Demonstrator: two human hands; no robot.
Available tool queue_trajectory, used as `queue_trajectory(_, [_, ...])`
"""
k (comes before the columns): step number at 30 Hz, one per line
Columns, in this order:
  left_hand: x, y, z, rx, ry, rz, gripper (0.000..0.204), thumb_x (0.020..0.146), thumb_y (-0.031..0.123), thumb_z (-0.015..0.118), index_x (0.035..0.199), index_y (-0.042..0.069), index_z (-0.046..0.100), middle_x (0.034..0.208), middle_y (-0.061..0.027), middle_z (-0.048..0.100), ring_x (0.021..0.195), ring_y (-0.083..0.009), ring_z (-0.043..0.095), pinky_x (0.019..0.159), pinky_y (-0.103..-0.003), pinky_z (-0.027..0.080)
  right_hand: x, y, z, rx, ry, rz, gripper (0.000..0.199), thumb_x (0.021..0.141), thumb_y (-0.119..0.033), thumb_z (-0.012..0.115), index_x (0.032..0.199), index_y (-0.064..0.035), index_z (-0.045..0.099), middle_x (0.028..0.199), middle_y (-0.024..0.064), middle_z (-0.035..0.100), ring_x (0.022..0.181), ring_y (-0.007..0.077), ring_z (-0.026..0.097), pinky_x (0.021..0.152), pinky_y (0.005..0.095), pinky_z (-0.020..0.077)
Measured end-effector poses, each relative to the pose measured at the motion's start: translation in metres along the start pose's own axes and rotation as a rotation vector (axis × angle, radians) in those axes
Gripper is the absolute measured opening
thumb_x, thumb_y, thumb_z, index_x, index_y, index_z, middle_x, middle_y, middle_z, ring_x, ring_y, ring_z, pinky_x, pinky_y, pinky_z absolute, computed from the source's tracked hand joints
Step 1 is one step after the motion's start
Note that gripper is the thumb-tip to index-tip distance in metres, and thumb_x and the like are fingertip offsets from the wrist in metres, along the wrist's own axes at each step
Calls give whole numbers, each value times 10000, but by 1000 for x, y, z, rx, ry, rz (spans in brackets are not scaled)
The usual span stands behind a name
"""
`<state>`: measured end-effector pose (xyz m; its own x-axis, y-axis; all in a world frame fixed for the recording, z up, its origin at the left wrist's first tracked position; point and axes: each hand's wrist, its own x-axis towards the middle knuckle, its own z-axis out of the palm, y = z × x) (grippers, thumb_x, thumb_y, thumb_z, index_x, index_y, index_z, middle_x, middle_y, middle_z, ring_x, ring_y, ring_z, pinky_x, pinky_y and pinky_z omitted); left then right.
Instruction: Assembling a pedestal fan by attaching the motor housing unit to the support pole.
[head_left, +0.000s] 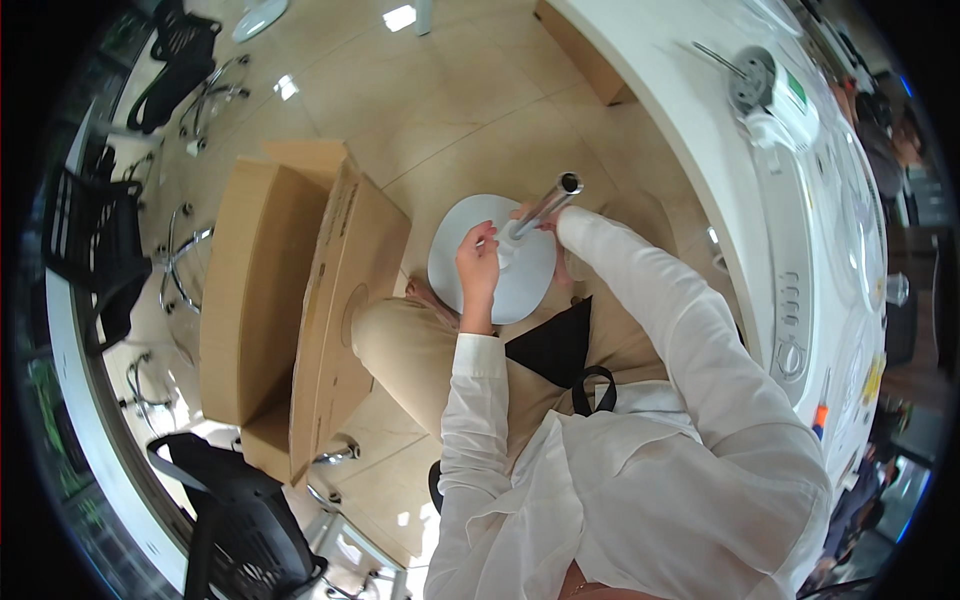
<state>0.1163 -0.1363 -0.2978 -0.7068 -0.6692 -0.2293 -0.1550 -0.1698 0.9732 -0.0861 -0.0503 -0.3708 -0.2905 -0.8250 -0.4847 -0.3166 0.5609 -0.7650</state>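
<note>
The person's right hand (551, 222) is closed around the lower part of a shiny metal tube (546, 207); its fingers appear on both sides of the tube, though the tube partly covers them. The left hand (478, 258) is raised just beside, on the left of the tube, with its fingers bent inward. Whether these fingers pinch something small or only rest against each other, I cannot tell.

The tube leans, its open upper end pointing above and to the right of the grip. Below the grip, it goes into a white collar (507, 244), which is at the middle of a round white base (525, 282). This base lies under both hands, between the person's legs.

Nearer to the body than the hands, a black triangular piece (560, 345) is on the lap. To the left of the hands, beyond the knee, stands an open cardboard box (375, 232), and farther left is a black mesh chair (95, 245).

Well to the right of the grip is a white table (660, 45). On it are a white motor unit (780, 95) with a thin metal rod, a long white housing (785, 250) with buttons and a knob, and an orange-handled tool (821, 414).
</note>
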Motion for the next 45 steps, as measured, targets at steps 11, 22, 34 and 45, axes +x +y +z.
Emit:
queue_trajectory(11, [14, 1, 6, -92, 241, -100, 328, 844, -52, 455, 1155, -28, 556, 1097, -118, 611, 975, -177, 592, 838, -286, 474, -5, -3, 44, 292, 61, -314, 376, 914, -359, 495, 662, -89, 567, 558, 27, 506, 521, 131, 462, 505, 359, 391])
queue_trajectory(22, [15, 56, 121, -297, 242, 177, 372, 916, 330, 381, 1073, 44, 559, 846, -76, 594, 724, -166, 547, 684, -280, 438, 28, 61, 42, 137, 455, 120, 238, 751, -242, 596, 860, -34, 638, 756, 158, 635, 700, 307, 598, 659, 391, 456])
queue_trajectory(34, [25, 39, 80, -200, 305, 212, 395, 923, 309, 372, 1077, -13, 543, 496, -12, 479, 495, -104, 437, 547, -255, 362, -46, 6, 34, 307, 273, -270, 281, 906, -280, 505, 1026, -37, 577, 926, 172, 653, 779, 326, 635, 714, 427, 477])
queue_trajectory(45, [20, 27, 74, -210, 135, 188, 431, 944, 354, 356, 1034, -20, 551, 534, -39, 516, 508, -137, 487, 555, -274, 425, -34, 16, 28, 77, 225, -198, 397, 944, -387, 458, 930, -18, 602, 878, 240, 627, 871, 395, 613, 756, 449, 462])
